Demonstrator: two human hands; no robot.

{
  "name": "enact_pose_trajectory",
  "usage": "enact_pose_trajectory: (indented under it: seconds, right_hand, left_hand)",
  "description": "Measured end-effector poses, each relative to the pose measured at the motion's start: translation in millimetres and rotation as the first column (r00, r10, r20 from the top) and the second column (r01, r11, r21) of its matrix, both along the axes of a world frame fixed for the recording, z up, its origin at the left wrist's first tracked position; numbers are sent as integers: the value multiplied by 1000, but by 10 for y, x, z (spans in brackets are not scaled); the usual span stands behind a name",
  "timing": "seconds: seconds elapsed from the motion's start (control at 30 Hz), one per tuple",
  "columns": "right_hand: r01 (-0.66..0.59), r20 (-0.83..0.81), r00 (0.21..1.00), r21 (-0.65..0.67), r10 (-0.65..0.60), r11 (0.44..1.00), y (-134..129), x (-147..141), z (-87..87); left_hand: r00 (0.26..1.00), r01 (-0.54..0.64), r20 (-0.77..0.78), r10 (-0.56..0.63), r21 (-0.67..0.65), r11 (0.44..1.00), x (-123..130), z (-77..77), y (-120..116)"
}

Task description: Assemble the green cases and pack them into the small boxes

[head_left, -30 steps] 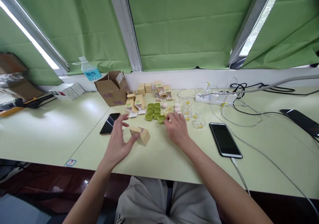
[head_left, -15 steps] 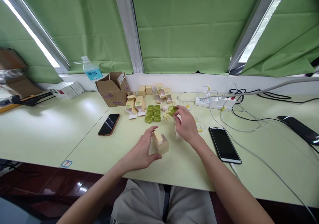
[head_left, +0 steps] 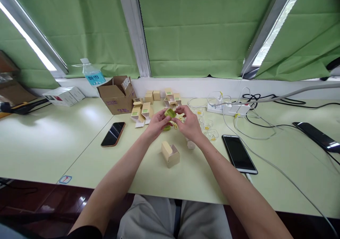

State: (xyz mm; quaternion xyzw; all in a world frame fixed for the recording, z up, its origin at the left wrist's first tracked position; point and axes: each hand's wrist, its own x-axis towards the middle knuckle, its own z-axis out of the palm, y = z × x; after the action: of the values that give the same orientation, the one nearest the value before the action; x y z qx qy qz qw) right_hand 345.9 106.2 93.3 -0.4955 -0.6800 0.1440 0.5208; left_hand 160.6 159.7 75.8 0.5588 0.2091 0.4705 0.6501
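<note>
A small green tray (head_left: pixel 170 113) is held between both hands above the table. My left hand (head_left: pixel 157 123) grips its left side, and my right hand (head_left: pixel 189 123) pinches its right side. Below them, nearer the table's front edge, a small open cardboard box (head_left: pixel 171 156) stands untouched. Another green tray (head_left: pixel 166 128) shows partly under my hands; others there are hidden. A small whitish clear item (head_left: pixel 190 144) lies beneath my right wrist. Clear plastic pieces with yellow spots (head_left: pixel 211 135) are to the right of that hand.
Small folded boxes (head_left: pixel 146 111) and a large open carton (head_left: pixel 117 95) stand behind left. One phone (head_left: pixel 113 134) lies left, another (head_left: pixel 239 154) right. A power strip (head_left: pixel 228 109) with cables runs along the back right. A water bottle (head_left: pixel 92 74) leans near the carton.
My left hand has left the small cardboard box and moved up to the green tray. My right hand has brought that tray left, and both hands now hold it.
</note>
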Motion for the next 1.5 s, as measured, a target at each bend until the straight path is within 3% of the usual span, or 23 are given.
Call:
enact_pose_trajectory:
  seconds: [0.1,0.2,0.27,0.43,0.6,0.8,0.97,1.0,1.03,1.07,1.13,1.23,1.5]
  right_hand:
    - [68,188,981,-64,-55,996,25,48,-5]
    - [202,607,791,-142,-76,969,59,63,-23]
    - [238,738,674,-173,-34,956,100,20,-43]
    - [293,794,607,-196,-23,936,252,-174,-108]
    - [335,786,617,-209,-45,919,349,-251,-181]
    - [294,690,720,-211,-71,932,323,-215,-246]
    - [235,495,861,-181,-118,955,72,-68,-195]
    - [202,411,903,-151,-124,968,1,-30,-182]
    - [116,198,975,-73,-100,991,-69,5,-171]
    - [43,7,999,23,-43,999,-134,36,-166]
    - [-15,-242,969,135,48,991,-237,79,-174]
    - [-43,-447,890,101,84,994,-311,101,-217]
    - [-88,-445,884,139,141,986,-354,70,-247]
  left_hand:
    - [996,-48,72,51,-41,998,-107,-77,-9]
    - [992,-28,125,34,-53,998,-225,-84,-15]
    - [990,-5,141,14,-63,998,-248,-78,-17]
    - [993,-9,115,14,-47,999,-199,-79,-46]
    - [992,-24,121,27,-26,999,-190,-42,-97]
    - [996,-31,87,30,16,999,-206,-18,-126]
    - [999,-36,36,34,54,998,-223,-12,-143]
    - [999,-35,23,34,61,997,-220,-7,-150]
    - [999,-32,8,32,70,997,-215,-1,-159]
    - [1000,-27,-6,28,79,996,-207,6,-169]
    - [999,-14,-34,17,98,995,-191,18,-189]
    - [997,-1,-75,11,128,992,-170,24,-210]
    - [981,62,-192,-22,203,977,-169,-34,-203]
